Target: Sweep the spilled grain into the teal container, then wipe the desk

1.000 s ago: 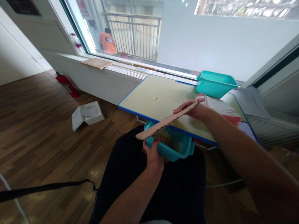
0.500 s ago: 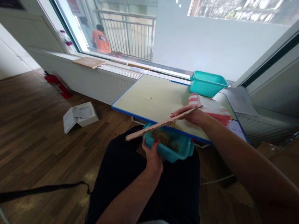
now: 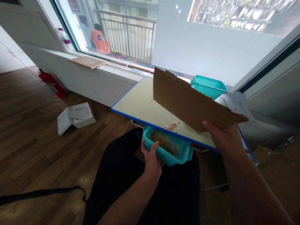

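Observation:
My left hand (image 3: pixel 151 156) grips the near side of a teal plastic tub (image 3: pixel 185 157), which sits at my lap just below the table's front edge. Inside the tub lies a heap of small yellowish-brown grains (image 3: pixel 164 142), too small to name surely. In my right hand (image 3: pixel 225 140) is a torn piece of brown cardboard (image 3: pixel 185 104), raised and tilted over the right part of the table. A small pile of orange and pale bits (image 3: pixel 172 126) rests on the table right by the edge above the tub.
The cream table (image 3: pixel 133 99) has a blue rim and a few pale scraps. Behind the cardboard stands a second teal tub (image 3: pixel 209 87) near the window. On the floor are an open white box (image 3: pixel 78 117) and a red fire extinguisher (image 3: pixel 53 83). Outside, a person in orange (image 3: pixel 100 40) is visible.
My right hand has lifted the cardboard up and to the right, turning its broad face towards me. The tub's contents and the bits at the table edge now show more fully.

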Motion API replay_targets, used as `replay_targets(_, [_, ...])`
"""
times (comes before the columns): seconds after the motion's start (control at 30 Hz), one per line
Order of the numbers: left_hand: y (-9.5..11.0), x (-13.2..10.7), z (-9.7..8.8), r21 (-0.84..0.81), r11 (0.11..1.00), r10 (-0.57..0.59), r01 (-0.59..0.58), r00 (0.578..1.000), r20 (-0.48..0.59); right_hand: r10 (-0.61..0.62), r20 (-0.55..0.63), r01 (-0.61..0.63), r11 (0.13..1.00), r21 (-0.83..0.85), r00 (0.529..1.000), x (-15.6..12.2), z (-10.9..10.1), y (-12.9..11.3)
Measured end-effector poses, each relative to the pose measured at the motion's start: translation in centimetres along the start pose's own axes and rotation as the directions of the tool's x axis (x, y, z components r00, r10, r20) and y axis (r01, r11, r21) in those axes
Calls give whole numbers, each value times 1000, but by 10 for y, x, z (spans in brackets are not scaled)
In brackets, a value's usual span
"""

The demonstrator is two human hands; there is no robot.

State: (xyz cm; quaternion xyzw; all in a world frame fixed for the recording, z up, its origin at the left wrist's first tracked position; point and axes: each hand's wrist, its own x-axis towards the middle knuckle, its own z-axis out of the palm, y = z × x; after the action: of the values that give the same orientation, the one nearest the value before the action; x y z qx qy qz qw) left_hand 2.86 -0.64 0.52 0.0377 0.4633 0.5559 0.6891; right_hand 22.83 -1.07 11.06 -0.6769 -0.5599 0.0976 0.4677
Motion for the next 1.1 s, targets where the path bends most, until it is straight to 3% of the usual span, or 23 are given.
replay_targets(0.1, [3,4,-1,-11,1000,1,-1,1000,18,40,-163,-71,980,-186,986,-31,-4,-14])
replay_targets(0.2, [6,7,-4,-18,1000,6,-6,1000,26,66,-174,-118,945,-307,983,-45,2,-15])
replay_targets(0.37, [8,11,-10,-29,1000,9,-8,1000,27,104,-194,-179,888,-424,975,-39,16,1])
replay_targets(0.53, [9,13,-10,-23,1000,11,-10,999,44,117,-207,-193,895,-403,971,-42,25,1])
replay_targets(1.1, [24,15,-16,-77,997,-12,14,1000,25,130,-242,-216,902,-373,962,-69,48,-38])
